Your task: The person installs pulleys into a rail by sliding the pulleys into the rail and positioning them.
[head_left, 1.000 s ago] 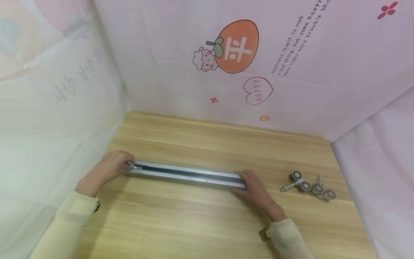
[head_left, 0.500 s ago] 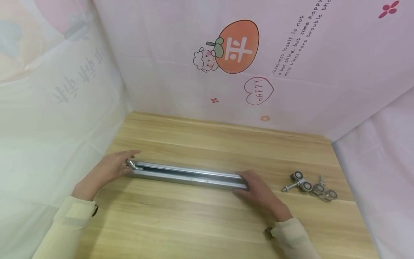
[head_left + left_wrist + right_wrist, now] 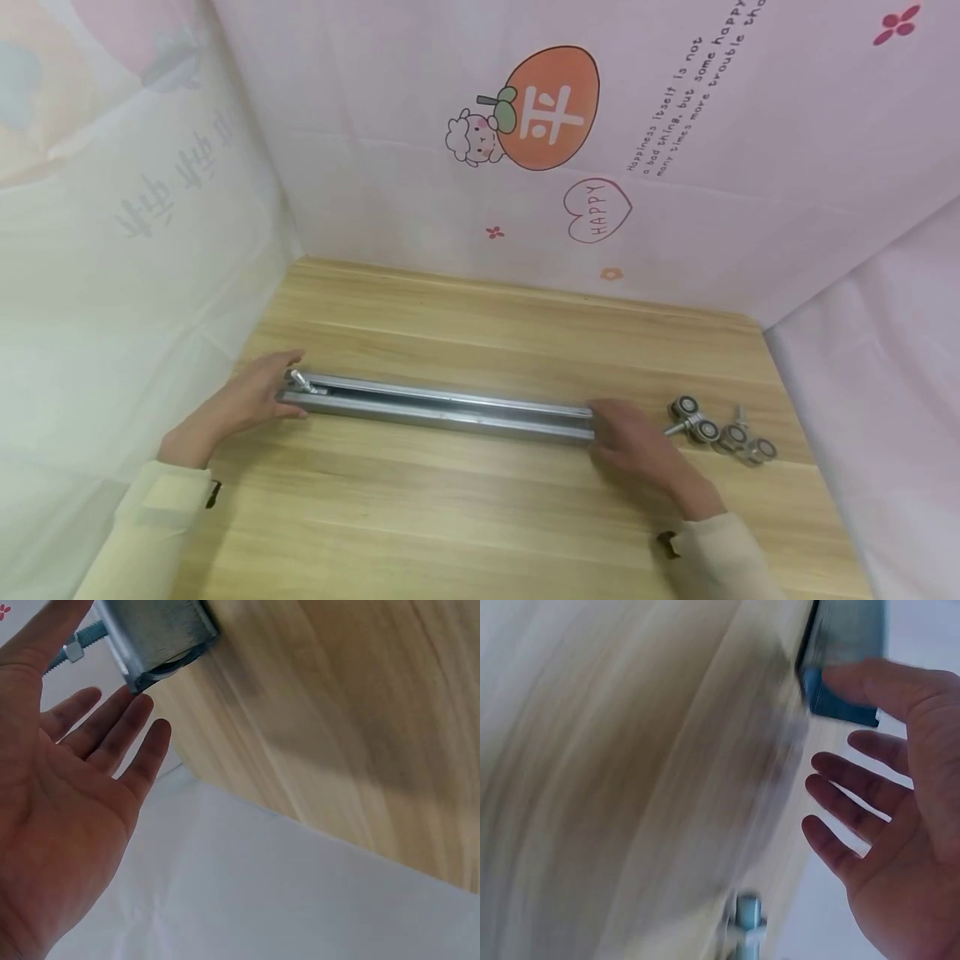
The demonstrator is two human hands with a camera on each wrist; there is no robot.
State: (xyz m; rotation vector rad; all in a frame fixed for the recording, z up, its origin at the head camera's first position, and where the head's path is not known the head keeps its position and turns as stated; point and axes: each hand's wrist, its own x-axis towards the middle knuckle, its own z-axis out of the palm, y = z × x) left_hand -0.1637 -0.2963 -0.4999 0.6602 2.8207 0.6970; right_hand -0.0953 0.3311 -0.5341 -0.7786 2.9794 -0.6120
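Observation:
A silvery metal channel rail [image 3: 450,419] with a slot along its top lies on the table in the head view. A threaded bolt [image 3: 300,381] sticks up at a slant from the slot at the rail's left end; a wheel edge shows in that end in the left wrist view. Around that end my left hand [image 3: 251,396] spreads its thumb and fingers, the fingertips at or very near the metal. My right hand [image 3: 637,442] is at the rail's right end, its fingers loosely extended and the thumb [image 3: 862,681] over the end in the right wrist view.
Two roller trolleys with bearing wheels and bolts, a nearer-left one [image 3: 705,431] and a farther-right one [image 3: 737,436], lie right of my right hand. Printed cloth walls [image 3: 420,208] border the wooden table [image 3: 450,517] at the back and sides.
My left hand has loosened from the bolt and spread its fingers, moving slightly left. My right hand has slid rightward off its grip to the rail's end. The rail hardly moved.

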